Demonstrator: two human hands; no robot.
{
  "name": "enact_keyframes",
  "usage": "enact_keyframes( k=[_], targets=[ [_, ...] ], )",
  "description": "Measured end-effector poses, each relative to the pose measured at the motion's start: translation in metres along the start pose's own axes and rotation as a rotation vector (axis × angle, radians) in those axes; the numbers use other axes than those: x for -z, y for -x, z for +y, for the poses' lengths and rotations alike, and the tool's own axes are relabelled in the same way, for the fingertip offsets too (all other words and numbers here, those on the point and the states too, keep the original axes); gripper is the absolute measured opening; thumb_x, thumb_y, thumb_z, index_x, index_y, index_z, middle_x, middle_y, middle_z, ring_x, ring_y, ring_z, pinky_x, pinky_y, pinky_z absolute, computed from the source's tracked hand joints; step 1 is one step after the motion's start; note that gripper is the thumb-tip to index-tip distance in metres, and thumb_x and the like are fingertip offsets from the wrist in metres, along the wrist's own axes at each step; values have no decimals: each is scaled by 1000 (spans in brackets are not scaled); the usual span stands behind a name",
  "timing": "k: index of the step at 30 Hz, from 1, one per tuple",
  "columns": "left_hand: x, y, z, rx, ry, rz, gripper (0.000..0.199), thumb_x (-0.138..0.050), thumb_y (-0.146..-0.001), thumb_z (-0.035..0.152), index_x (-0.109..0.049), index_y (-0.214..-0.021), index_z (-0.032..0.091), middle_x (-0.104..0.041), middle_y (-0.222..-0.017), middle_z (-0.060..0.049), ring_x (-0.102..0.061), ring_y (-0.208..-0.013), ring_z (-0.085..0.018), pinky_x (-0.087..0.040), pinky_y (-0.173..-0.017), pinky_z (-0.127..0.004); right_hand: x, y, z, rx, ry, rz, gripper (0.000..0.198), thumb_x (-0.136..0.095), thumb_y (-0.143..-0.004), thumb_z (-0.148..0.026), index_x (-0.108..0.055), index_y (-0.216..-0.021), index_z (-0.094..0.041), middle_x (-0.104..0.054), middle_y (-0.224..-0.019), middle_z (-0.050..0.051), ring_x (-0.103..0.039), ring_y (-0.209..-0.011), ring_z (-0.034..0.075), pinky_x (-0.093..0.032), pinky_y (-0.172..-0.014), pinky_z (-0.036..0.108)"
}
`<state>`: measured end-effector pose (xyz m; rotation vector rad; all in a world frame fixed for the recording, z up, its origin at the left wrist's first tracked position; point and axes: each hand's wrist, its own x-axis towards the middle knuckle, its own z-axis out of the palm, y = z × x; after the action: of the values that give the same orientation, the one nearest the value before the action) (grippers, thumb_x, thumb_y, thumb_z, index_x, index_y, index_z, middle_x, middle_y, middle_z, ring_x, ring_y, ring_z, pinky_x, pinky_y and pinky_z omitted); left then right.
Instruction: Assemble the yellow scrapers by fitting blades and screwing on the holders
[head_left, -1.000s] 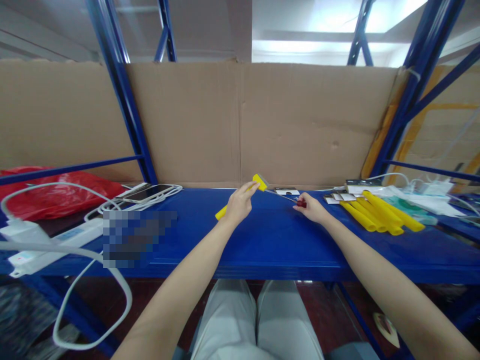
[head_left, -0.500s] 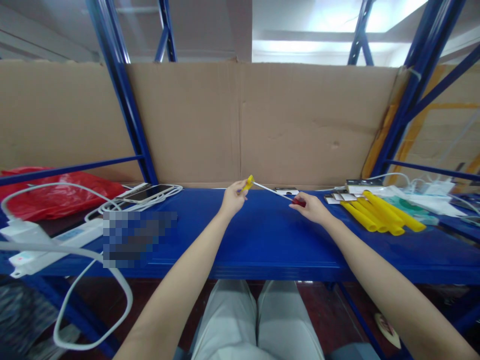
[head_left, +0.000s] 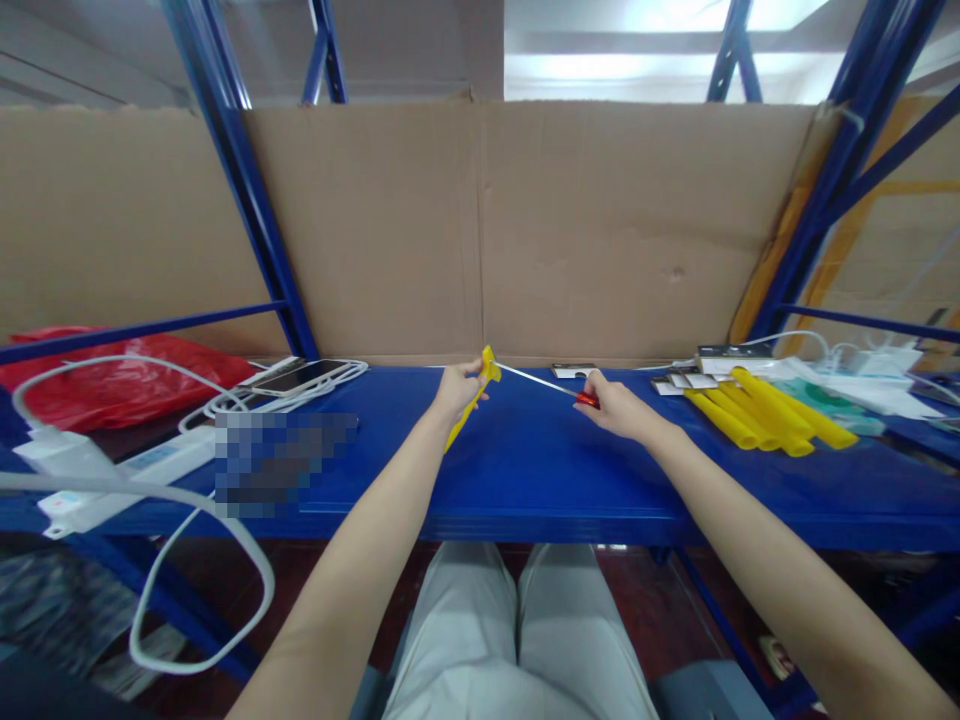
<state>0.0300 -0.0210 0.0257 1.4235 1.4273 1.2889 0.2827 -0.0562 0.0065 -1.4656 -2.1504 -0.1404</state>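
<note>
My left hand is closed around a long yellow piece with a wider, shaped end on top. Its narrower lower part slants down past the fingers toward me. In my right hand is a screwdriver, gripped by its red handle. The thin metal shaft points left, its tip reaching the upper end of the yellow piece; whether they touch, I cannot tell. Both hands are above the blue tabletop.
Several yellow tubes lie at the right beside small black-and-white boxes. At the left are a white power strip, a phone, cables and a red plastic bag. A cardboard sheet stands behind.
The yellow piece has turned in my left hand, so its long lower part now shows below the fingers. My right hand still holds the screwdriver. The view has shifted slightly.
</note>
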Motion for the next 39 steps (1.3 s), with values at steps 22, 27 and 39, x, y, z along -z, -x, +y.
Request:
enact_keyframes(
  k=[22, 27, 39],
  targets=[
    [6, -3, -5, 2, -212, -19, 41, -64, -83, 20, -62, -124, 17, -71, -103, -10, -61, -53, -9, -33, -37, -14, -8, 4, -4, -142, -414, -227, 26, -56, -78, -42, -41, -71, -22, -52, -53, -3, -47, -42, 11, -34, -41, 23],
    [6, -5, -8, -8, -267, -35, 40, -59, -84, 13, -62, -124, 15, -71, -100, -11, -58, -49, -7, -32, -37, -15, -1, 4, -11, -176, -430, -347, 27, -43, -86, -41, -49, -71, -20, -51, -54, -2, -43, -39, 9, -33, -40, 23],
    [6, -4, -6, 14, -265, -38, 44, -63, -83, 16, -59, -127, 15, -71, -100, -12, -58, -48, -7, -32, -38, -15, -8, 0, 0, -45, -218, -200, 24, -49, -85, -38, -47, -68, -21, -58, -56, 0, -53, -49, 13, -38, -52, 25]
  ],
)
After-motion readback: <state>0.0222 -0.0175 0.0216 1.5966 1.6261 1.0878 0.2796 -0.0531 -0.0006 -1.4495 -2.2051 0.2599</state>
